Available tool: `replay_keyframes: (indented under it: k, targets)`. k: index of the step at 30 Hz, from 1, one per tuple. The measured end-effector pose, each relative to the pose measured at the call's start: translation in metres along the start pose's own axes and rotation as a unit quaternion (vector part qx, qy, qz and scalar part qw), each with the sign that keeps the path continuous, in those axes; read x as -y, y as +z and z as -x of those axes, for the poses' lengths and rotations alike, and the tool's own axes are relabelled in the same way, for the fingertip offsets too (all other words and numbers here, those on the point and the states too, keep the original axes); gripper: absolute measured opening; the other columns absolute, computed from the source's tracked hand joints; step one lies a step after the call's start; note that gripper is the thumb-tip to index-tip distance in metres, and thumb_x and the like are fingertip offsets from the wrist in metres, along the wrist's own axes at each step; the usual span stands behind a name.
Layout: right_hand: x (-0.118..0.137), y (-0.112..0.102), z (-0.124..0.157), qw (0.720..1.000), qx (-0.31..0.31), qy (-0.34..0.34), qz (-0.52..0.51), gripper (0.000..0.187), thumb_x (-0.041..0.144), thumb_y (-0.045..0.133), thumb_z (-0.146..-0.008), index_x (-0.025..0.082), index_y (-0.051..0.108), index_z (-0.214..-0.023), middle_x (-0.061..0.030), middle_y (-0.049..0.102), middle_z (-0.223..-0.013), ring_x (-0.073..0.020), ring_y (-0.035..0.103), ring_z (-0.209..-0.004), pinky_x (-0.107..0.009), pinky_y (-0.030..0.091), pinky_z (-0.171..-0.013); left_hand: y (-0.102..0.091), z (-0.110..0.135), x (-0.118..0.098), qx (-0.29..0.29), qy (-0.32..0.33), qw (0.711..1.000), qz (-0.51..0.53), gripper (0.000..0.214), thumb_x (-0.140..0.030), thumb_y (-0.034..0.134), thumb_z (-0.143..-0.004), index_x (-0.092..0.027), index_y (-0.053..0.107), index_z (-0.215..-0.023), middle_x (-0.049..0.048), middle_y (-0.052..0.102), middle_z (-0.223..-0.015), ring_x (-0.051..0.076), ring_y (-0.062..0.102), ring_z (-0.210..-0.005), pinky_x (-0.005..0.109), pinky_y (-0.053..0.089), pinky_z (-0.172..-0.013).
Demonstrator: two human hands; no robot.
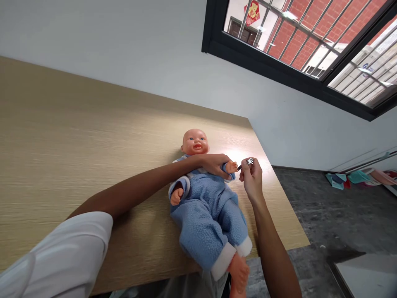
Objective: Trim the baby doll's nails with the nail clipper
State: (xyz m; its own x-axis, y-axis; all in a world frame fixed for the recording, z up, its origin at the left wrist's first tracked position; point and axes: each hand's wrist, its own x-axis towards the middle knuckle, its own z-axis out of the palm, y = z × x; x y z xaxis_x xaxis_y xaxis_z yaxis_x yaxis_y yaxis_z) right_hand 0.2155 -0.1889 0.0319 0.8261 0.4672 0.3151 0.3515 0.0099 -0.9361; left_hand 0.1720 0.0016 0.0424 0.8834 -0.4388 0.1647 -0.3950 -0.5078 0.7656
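Note:
A baby doll [201,194] in blue fleece clothes with white cuffs lies on its back on the wooden table, its legs reaching past the front edge. My left hand [216,164] stretches across the doll's chest and is wrapped round its sleeve at the wrist. The doll's small hand [231,167] sticks out beyond my fingers. My right hand [252,176] pinches a small metal nail clipper [249,161], whose tip is close to the doll's fingers. Whether the tip touches them I cannot tell.
The wooden table [77,136] runs along a pale wall, with its right edge just past my right hand. A barred window [279,62] is above. Coloured cloths [356,177] lie by the dark floor at right. A white-topped object [369,273] stands at lower right.

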Motion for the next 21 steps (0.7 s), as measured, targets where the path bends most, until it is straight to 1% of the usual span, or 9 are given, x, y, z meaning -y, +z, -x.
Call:
replay_keyframes:
  k: [5,8,12,14,18,21]
  targets:
    - [-0.001,0.000,-0.001,0.999,0.023,0.030,0.002,0.031,0.050,0.064,-0.085,0.022,0.051,-0.081,0.0083,0.049,-0.058,-0.0083,0.043,-0.047,-0.023,0.036,-0.046,0.002,-0.002,-0.001,0.013,-0.006,1.000,-0.003,0.024,-0.036,0.069,-0.075,-0.014,0.059,-0.073,-0.0037,0.052,-0.064,0.009,0.044,-0.060,0.023,0.038,-0.060]
    - [0.003,0.001,-0.001,0.999,0.014,0.048,-0.006,0.025,0.043,0.066,-0.079,0.022,0.053,-0.077,0.0082,0.050,-0.055,-0.0083,0.042,-0.046,-0.023,0.035,-0.044,0.002,-0.004,0.001,0.017,-0.008,1.000,-0.013,0.023,-0.033,0.067,-0.073,-0.015,0.055,-0.067,-0.0046,0.047,-0.060,0.009,0.040,-0.056,0.023,0.035,-0.056]
    - [0.007,0.000,-0.002,0.998,0.008,0.055,-0.014,0.015,0.033,0.064,-0.072,0.021,0.054,-0.073,0.0090,0.048,-0.050,-0.0085,0.041,-0.043,-0.022,0.033,-0.042,0.003,-0.008,0.003,0.048,-0.010,0.998,-0.026,0.026,-0.030,0.069,-0.068,-0.016,0.048,-0.060,-0.0050,0.043,-0.056,0.009,0.037,-0.053,0.024,0.032,-0.053]
    - [0.007,-0.003,-0.003,0.998,0.015,0.060,-0.014,0.012,0.030,0.063,-0.069,0.021,0.056,-0.072,0.0086,0.049,-0.049,-0.0087,0.043,-0.043,-0.022,0.033,-0.042,0.004,-0.008,0.003,0.053,-0.010,0.998,-0.025,0.027,-0.030,0.070,-0.067,-0.017,0.047,-0.059,-0.0048,0.043,-0.056,0.009,0.037,-0.053,0.025,0.032,-0.053]
    - [0.005,-0.009,-0.006,0.997,0.014,0.079,0.002,0.011,0.028,0.059,-0.065,0.020,0.059,-0.072,0.0062,0.055,-0.051,-0.0093,0.045,-0.043,-0.022,0.034,-0.042,0.003,-0.007,0.003,0.057,-0.003,0.998,-0.020,0.028,-0.034,0.069,-0.070,-0.016,0.049,-0.062,-0.0040,0.047,-0.058,0.009,0.039,-0.055,0.024,0.033,-0.054]
    - [0.003,-0.012,-0.008,0.996,0.008,0.094,0.007,0.012,0.028,0.057,-0.064,0.019,0.060,-0.070,0.0045,0.058,-0.050,-0.0094,0.045,-0.042,-0.022,0.033,-0.041,0.002,-0.005,0.003,0.043,0.004,0.999,-0.017,0.028,-0.035,0.070,-0.071,-0.015,0.052,-0.064,-0.0036,0.049,-0.061,0.009,0.041,-0.058,0.023,0.035,-0.055]
